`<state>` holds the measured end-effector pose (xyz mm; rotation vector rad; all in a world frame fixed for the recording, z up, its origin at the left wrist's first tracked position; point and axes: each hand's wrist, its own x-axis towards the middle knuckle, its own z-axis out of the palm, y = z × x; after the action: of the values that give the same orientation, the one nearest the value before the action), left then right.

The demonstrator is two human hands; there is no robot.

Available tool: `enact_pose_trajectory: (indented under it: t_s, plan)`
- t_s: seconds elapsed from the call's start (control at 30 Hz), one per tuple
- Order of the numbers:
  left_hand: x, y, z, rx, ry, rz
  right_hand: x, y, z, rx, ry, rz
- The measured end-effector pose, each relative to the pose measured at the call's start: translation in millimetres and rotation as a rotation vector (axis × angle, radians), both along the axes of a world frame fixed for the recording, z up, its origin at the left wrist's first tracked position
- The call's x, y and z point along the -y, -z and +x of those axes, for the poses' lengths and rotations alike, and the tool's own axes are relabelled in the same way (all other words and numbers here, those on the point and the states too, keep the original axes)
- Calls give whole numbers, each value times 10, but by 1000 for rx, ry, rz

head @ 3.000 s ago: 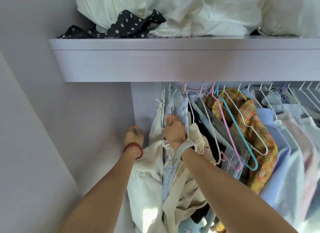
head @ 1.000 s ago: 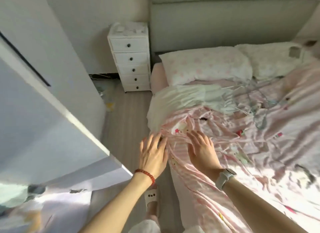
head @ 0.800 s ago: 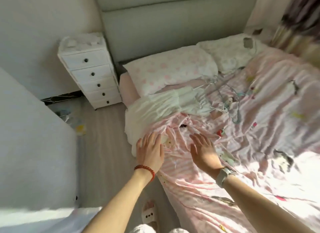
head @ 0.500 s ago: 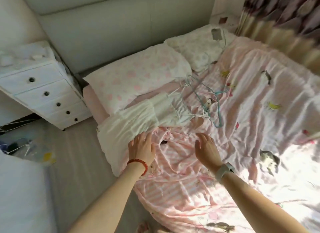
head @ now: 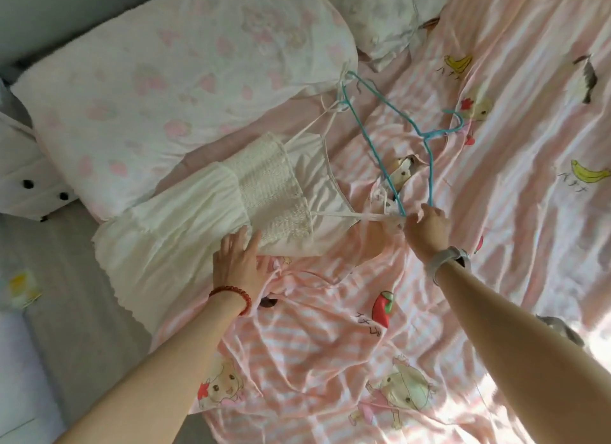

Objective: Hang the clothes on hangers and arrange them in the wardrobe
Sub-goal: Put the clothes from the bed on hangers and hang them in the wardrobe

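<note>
A white strappy dress (head: 205, 212) lies flat across the pink striped bed cover (head: 496, 146), its skirt hanging over the bed's left edge. A blue wire hanger (head: 393, 129) lies on the cover just beyond the dress top, with the dress straps tangled near it. My left hand (head: 238, 261), wearing a red bead bracelet, rests flat with straight fingers on the lower edge of the dress. My right hand (head: 428, 225), with a watch on its wrist, pinches the near corner of the hanger together with a white strap.
A pink-flowered pillow (head: 172, 70) lies behind the dress and a second pillow (head: 380, 10) beside it. A white chest of drawers (head: 29, 182) stands at the left by the grey floor (head: 76, 294). Sunlight washes out the bed's lower right.
I turned from the wardrobe rail to the bed. Both hands moved forward over the cover; the left came down on the dress and the right closed on the hanger corner and strap.
</note>
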<state>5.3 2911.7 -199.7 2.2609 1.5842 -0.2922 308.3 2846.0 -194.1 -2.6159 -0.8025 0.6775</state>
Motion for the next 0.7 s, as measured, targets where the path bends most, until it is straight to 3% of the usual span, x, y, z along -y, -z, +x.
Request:
enact_pose_trajectory:
  t_s: [0.13, 0.37, 0.5, 0.7]
  plan:
    - [-152, 284, 34, -71, 69, -2, -184, 268, 282, -122, 262, 28]
    - [-293, 194, -15, 284, -149, -34, -372, 444, 145, -179, 459, 245]
    - [-141, -57, -222, 280, -116, -25, -228, 230, -368, -207, 350, 475]
    - [270, -534, -664, 375, -215, -65, 340, -231, -1005, -300, 49, 537]
